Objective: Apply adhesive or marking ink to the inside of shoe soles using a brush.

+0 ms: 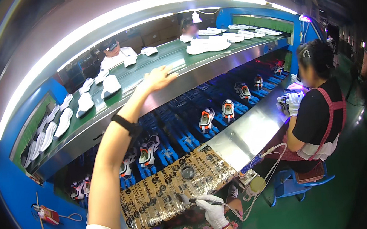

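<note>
My left hand (pixel 160 78), bare, with a black band on its wrist, reaches up to the front edge of the upper green belt (pixel 166 55). Its fingers are stretched out, and nothing shows in them. White shoe soles lie on that belt, among them a sole (pixel 110 86) left of the hand and a large pair (pixel 208 45) to its right. Low in view, my right hand (pixel 214 211) wears a white glove and grips a black-handled brush (pixel 194 200). The bristles are over the tape-covered board (pixel 155 198), where a small round dish (pixel 188 172) sits.
Below the upper belt, a lower line carries shoes, including a shoe (pixel 206 120) with orange trim. At right a gloved co-worker (pixel 320 99) sits handling a shoe. Two people are behind the belt. A white cable (pixel 277 158) hangs beside a blue stool (pixel 292 187).
</note>
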Tool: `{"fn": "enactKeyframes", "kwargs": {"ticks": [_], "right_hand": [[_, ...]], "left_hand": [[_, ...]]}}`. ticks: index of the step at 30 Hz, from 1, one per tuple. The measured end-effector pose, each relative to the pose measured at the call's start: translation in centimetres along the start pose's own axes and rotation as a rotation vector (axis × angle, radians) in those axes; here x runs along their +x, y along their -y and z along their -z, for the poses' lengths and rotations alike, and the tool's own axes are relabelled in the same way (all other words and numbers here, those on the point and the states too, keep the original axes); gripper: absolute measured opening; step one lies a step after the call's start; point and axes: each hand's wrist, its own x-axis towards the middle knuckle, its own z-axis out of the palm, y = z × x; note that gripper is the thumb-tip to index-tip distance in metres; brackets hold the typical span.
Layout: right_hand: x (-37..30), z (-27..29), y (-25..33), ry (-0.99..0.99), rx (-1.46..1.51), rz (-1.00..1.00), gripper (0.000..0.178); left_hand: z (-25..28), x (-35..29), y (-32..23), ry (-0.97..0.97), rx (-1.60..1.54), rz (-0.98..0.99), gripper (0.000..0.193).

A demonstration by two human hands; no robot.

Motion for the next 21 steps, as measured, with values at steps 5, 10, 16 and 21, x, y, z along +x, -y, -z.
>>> {"fn": "enactKeyframes", "kwargs": {"ticks": [5, 10, 16, 21], "right_hand": [[1.3, 0.5, 2.2, -0.122, 0.072, 0.051, 0.016], [2.7, 1.5, 4.0, -0.155, -0.129, 0.155, 0.017], [4.3, 2.3, 5.2, -0.160, -0.122, 0.113, 0.017], [3.9, 3.2, 6.3, -0.141, -0.098, 0.123, 0.016]], "left_hand": [[-2.8, 8.7, -7.5, -0.063, -0.073, 0.077, 0.092], [-3.8, 16.2, -11.5, -0.092, -0.203, 0.261, 0.099], [-5.0, 21.1, -6.6, -0.129, 0.180, 0.409, 0.075], [-1.6, 16.9, -4.6, -0.138, -0.162, 0.234, 0.047]]}}
